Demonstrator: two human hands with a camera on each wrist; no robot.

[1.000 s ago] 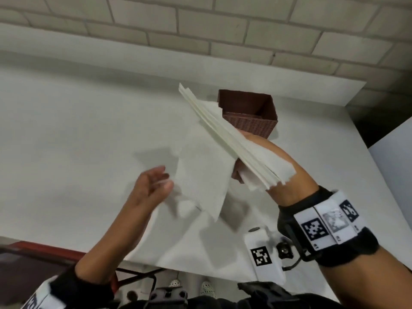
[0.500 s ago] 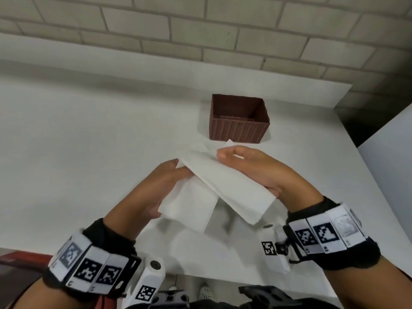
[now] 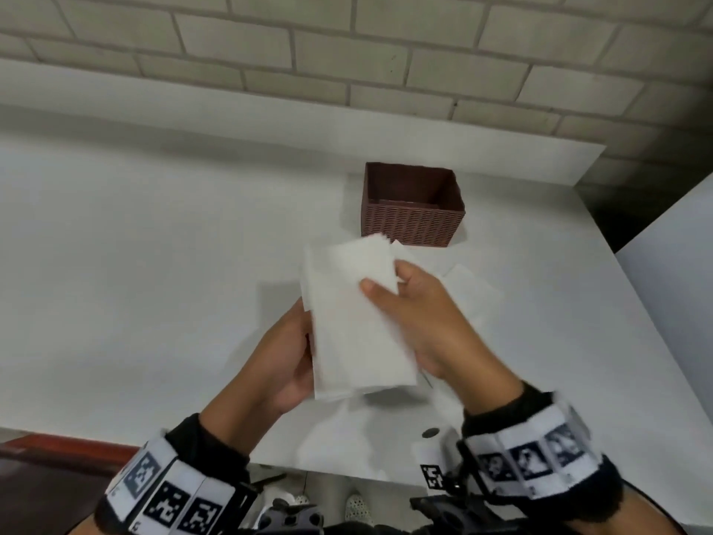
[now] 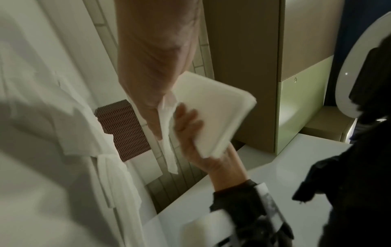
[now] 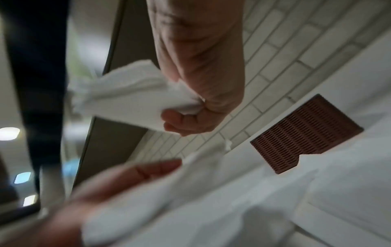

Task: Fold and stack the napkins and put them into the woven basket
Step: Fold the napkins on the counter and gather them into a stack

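A stack of folded white napkins [image 3: 347,322] is held in the air above the table, just in front of the brown woven basket [image 3: 413,222]. My left hand [image 3: 285,357] grips the stack's left edge, thumb at the side and fingers beneath. My right hand [image 3: 420,314] holds its right side with the thumb pressed on top. In the left wrist view, my left hand [image 4: 152,75] pinches a thin hanging sheet while my right hand [image 4: 190,133] clasps the stack [image 4: 217,113]. In the right wrist view, my right hand [image 5: 201,75] clamps the napkins [image 5: 127,97]. The basket looks empty.
More white napkins [image 3: 470,291] lie loose on the white table [image 3: 154,264] under my right hand, near the basket. A brick wall stands behind the table. The table's right edge runs close to the basket, and its front edge is below my wrists.
The right hand brought the raised, tilted stack down and flatter. The left hand, open and apart a second ago, came in and now holds the stack's left edge.
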